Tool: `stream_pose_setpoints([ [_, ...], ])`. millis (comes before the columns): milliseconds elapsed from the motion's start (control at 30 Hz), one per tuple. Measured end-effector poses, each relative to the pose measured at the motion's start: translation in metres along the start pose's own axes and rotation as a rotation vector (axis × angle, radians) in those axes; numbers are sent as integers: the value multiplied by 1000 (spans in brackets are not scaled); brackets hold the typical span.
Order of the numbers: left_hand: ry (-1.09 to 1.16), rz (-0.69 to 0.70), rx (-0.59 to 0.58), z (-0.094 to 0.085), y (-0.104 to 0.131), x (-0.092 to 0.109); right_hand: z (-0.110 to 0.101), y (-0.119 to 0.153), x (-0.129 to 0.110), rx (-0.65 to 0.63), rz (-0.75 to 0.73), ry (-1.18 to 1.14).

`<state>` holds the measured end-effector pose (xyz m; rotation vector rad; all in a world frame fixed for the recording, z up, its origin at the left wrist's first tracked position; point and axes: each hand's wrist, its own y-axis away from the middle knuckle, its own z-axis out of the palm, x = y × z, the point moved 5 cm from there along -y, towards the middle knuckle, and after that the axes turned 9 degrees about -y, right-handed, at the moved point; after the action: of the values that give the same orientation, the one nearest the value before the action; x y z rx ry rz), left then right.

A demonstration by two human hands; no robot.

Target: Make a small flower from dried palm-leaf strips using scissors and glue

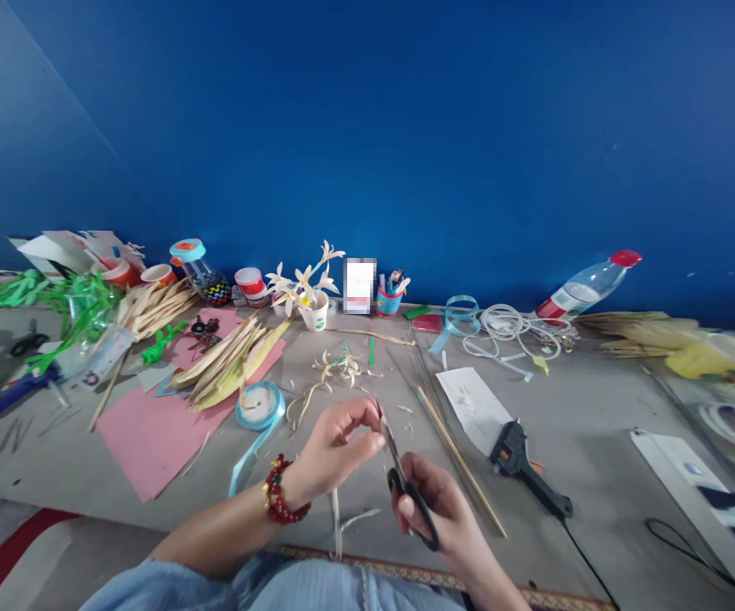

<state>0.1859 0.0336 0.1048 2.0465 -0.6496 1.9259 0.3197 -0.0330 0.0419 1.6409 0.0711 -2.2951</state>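
Near the table's front edge, my right hand [434,505] grips black-handled scissors [413,496], whose blades point up and away beside the fingertips of my left hand. My left hand [348,445], with a red bead bracelet [283,490] at its wrist, is pinched at the blade tips; what it holds is too small to make out. Pale dried strips [337,522] lie below the hands. Small cream husk flowers [342,367] lie on the table beyond them. Farther back, similar flowers [304,284] stand in a white cup [315,316].
Left are pink paper [151,441], dried husks [227,365] and a blue ribbon roll [260,406]. To the right lie thin sticks [460,458], white paper [473,403], a black glue gun [524,467] and a power strip [692,492]. A bottle [587,288] leans by the blue wall.
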Motion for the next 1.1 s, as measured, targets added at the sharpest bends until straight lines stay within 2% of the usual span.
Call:
stream_pose_setpoints([
  [300,24,2,-10,0,1,-7,1,0,-3,0,-10,13],
  [800,63,-22,-40,-1,1,-8,0,-1,-2,48,26,21],
  [967,129,-71,-43,-1,0,-5,-14,0,-5,153,-10,70],
  [1100,205,-148,-39,-1,1,-8,-31,0,-8,208,-73,323],
])
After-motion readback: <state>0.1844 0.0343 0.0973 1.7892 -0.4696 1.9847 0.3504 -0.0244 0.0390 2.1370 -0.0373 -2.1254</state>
